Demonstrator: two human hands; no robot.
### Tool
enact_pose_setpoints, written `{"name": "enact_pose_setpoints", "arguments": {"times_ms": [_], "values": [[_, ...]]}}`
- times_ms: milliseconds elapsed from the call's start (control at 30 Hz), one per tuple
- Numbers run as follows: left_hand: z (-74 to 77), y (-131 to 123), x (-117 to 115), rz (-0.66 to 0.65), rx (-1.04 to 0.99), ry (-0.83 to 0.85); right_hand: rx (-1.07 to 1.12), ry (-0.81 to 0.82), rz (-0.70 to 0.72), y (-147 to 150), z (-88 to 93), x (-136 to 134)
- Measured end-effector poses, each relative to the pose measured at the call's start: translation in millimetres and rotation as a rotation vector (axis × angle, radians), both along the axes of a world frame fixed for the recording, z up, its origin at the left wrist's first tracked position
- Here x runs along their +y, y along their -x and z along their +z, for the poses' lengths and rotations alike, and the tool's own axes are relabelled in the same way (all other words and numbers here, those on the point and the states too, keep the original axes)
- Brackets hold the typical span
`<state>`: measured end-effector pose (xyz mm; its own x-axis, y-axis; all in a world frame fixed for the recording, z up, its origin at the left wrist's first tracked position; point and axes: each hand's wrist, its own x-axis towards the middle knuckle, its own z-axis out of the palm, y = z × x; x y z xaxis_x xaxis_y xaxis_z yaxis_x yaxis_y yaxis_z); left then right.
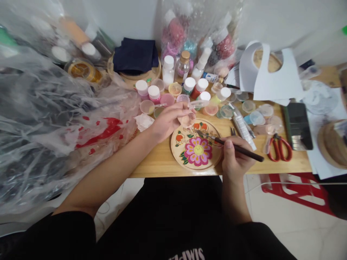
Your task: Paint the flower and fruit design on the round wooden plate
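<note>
A round wooden plate (179,153) painted with a pink flower, green leaves and orange shapes lies at the table's front edge. My left hand (170,121) holds a small clear cup (188,121) over the plate's upper left part. Between the fingers of my right hand (234,157) is a dark-handled brush (244,151), its tip over the upper middle of the plate, close to the orange shapes. Whether the tip touches the wood cannot be made out. Small cups and white-capped paint jars (189,85) stand just behind the plate.
Crumpled plastic sheeting (54,126) covers the left side. To the right lie a white tube (242,126), red-handled pliers (280,148) and a phone (299,124). A folded dark cloth (135,56), bottles (168,72) and cut white paper (273,83) are at the back.
</note>
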<state>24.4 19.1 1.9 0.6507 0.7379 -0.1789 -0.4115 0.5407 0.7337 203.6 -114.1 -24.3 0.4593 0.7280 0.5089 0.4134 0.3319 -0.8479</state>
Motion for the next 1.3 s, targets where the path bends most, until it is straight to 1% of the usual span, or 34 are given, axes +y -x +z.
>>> {"name": "enact_pose_setpoints", "arguments": {"times_ms": [367,600,933,1067,1200,1300], "values": [[-0.5,0.1,-0.4,-0.009,0.026,-0.020,0.021,-0.001,-0.014,2.8,3.5,0.3],[0.1,0.2,-1.0,-0.004,0.022,-0.009,0.015,0.012,0.001,1.2,2.3,-0.6],[-0.9,0.0,0.5,0.005,0.001,-0.005,-0.004,0.022,-0.021,1.8,2.4,-0.2],[-1.1,0.4,-0.1,-0.015,-0.002,-0.019,-0.024,0.027,-0.033,1.2,2.5,-1.1],[-0.7,0.9,-0.6,-0.015,0.005,-0.026,0.000,-0.008,-0.064,1.8,1.6,0.2],[-0.5,1.2,-0.7,-0.012,0.027,-0.019,0.075,-0.055,-0.101,1.9,0.1,1.4]]}}
